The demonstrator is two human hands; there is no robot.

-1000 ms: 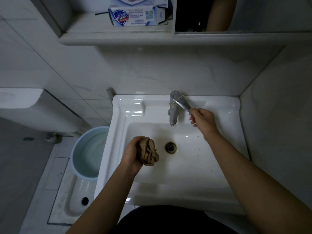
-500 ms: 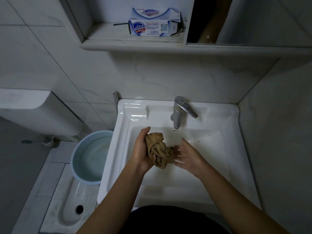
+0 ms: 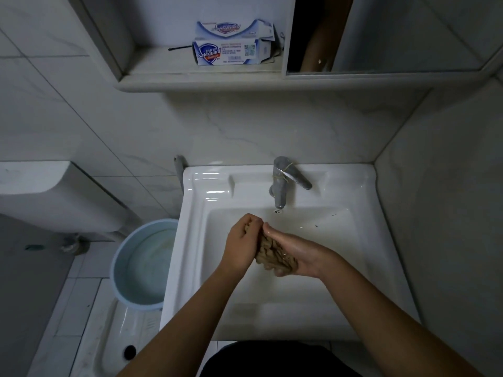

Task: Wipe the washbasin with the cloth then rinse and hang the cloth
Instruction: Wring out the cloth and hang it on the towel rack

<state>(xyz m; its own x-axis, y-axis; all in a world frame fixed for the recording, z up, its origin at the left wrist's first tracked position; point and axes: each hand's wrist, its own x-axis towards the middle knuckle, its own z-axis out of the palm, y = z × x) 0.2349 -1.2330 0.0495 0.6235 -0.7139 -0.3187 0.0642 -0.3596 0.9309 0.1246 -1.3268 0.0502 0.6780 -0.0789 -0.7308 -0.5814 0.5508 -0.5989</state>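
A white washbasin (image 3: pixel 198 240) is seen from above in the lower middle of the frame. Over its bowl, at the centre of the frame, a crumpled brown cloth (image 3: pixel 275 255) is held between both hands. The left hand (image 3: pixel 241 247) is curled round the upper end of the cloth. The right hand (image 3: pixel 304 255) is cupped under and round the lower bulk, its skin shining wet. The hands are pressed close together just below the tap (image 3: pixel 280 186).

A second earlier, the cloth is gripped by the left hand alone while the tap lever is touched by the right hand. Half a second earlier, the right hand is spread and reaching for the cloth. Now the lever is let go and the cloth is squeezed by both hands. Wiping is judged finished and rinsing or wringing under way; hanging is not yet done. Whether water is running cannot be told. A blue bucket (image 3: pixel 144 268) stands left of the basin.
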